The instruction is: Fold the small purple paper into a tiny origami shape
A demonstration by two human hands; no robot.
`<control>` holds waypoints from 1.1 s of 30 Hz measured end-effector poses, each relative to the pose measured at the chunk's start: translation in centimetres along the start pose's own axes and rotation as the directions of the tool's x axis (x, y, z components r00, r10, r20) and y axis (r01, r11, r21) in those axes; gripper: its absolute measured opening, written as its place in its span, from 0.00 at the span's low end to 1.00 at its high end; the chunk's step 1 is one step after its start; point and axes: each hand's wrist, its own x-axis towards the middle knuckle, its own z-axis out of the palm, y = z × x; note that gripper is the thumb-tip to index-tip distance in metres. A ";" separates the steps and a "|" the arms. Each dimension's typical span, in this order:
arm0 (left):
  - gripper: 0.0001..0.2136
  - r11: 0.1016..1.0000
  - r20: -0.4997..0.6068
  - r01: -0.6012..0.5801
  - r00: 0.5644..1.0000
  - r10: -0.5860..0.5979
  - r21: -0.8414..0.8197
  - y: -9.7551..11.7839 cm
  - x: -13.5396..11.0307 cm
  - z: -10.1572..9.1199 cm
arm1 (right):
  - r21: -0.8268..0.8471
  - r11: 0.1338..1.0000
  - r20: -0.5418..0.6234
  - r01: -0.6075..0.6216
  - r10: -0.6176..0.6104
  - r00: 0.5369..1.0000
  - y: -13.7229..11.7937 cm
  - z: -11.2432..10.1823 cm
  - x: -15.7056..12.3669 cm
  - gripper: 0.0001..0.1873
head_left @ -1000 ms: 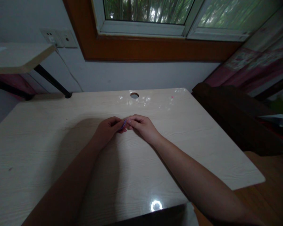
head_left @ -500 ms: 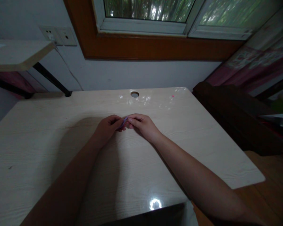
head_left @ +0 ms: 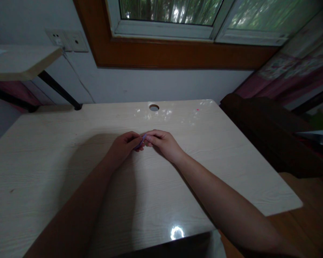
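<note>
A small, thin purple piece (head_left: 144, 137), perhaps folded paper, is pinched between my two hands above the middle of the desk. My left hand (head_left: 125, 144) grips its lower left part between thumb and fingers. From the other side, the thumb and fingertips of my right hand (head_left: 162, 141) close on its upper right edge. The fingertips of both hands almost meet. Most of the piece is hidden by the fingers, so I cannot make out its full shape.
The pale wood-grain desk (head_left: 204, 150) has a round cable hole (head_left: 154, 108) near its back edge. At the left, a raised shelf (head_left: 21, 64) stands on black legs. Behind are a wall with sockets (head_left: 67, 40) and a window. Dark furniture (head_left: 269, 132) stands right of the desk.
Both hands stay in nearly the same place. The purple piece is tilted very slightly differently between the fingers, and a bit more of it shows.
</note>
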 end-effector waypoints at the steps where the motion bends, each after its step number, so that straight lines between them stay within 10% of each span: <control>1: 0.12 1.000 0.003 -0.006 1.000 0.006 -0.007 0.0 0.0 0.0 | 0.003 1.000 0.000 0.002 -0.002 1.000 0.0 0.0 0.0 0.12; 33: 0.12 0.999 0.050 -0.029 0.998 0.027 0.030 0.7 -0.3 0.3 | 0.083 0.996 0.027 -0.012 0.010 1.000 0.4 -0.2 0.1 0.09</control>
